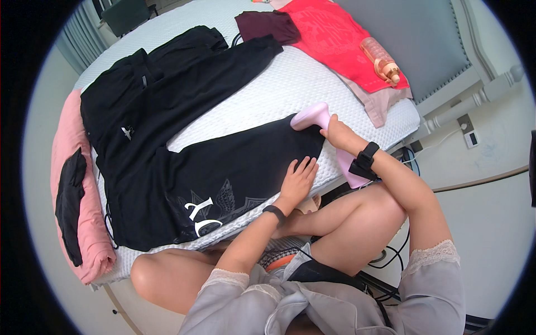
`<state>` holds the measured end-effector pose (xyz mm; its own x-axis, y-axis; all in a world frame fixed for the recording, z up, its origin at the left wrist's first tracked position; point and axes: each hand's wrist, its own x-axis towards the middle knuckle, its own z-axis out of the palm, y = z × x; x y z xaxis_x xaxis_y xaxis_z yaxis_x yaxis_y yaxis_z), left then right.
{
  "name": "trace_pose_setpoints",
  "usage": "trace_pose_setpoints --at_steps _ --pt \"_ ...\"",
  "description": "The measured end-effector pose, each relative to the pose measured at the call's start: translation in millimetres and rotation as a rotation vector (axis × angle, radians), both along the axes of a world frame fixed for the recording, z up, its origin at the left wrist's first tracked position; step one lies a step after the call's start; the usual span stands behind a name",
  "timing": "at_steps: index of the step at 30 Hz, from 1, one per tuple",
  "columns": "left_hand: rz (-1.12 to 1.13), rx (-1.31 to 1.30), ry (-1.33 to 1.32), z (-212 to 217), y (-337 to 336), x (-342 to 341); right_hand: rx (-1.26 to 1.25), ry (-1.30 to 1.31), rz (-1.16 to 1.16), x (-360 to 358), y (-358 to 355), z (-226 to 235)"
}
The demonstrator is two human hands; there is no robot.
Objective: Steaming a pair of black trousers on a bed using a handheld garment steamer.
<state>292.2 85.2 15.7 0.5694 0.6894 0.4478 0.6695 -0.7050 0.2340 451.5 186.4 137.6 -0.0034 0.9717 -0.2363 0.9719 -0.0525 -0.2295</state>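
Grey sleeves, bare knees at bottom | left hand [297, 180] spread flat on black shirt [223, 178], centre | right hand [336, 133] closed round pink steamer [319, 120] at its hem | other black clothes upper left look unsteamed

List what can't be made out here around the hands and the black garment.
- Pink handheld steamer, head view: its lower body is hidden behind the right hand and wrist, so the grip is unclear.
- Black garment: the cloth under the left hand is covered.
- Pale print on it: distorted near the mattress edge.
- Cables: hidden behind the legs.
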Motion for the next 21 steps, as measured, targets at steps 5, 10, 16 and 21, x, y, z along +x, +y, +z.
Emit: trace_pose_setpoints --at_steps 5,10,16,21 --pt "0.001 -0.005 0.019 1.3 -0.1 -1.0 0.009 0.004 -0.003 -0.1 1.3 -2.0" --pt "-0.001 -0.012 0.024 1.7 -0.1 -1.0 -0.04 0.012 -0.063 -1.4 4.1 -1.2" --pt "0.002 -0.023 0.017 1.6 -0.2 -0.9 -0.042 0.0 -0.072 -2.3 5.4 -2.2" --pt "0.0 -0.02 0.022 2.0 -0.3 -0.5 -0.052 0.001 -0.075 -1.1 7.2 -3.4"
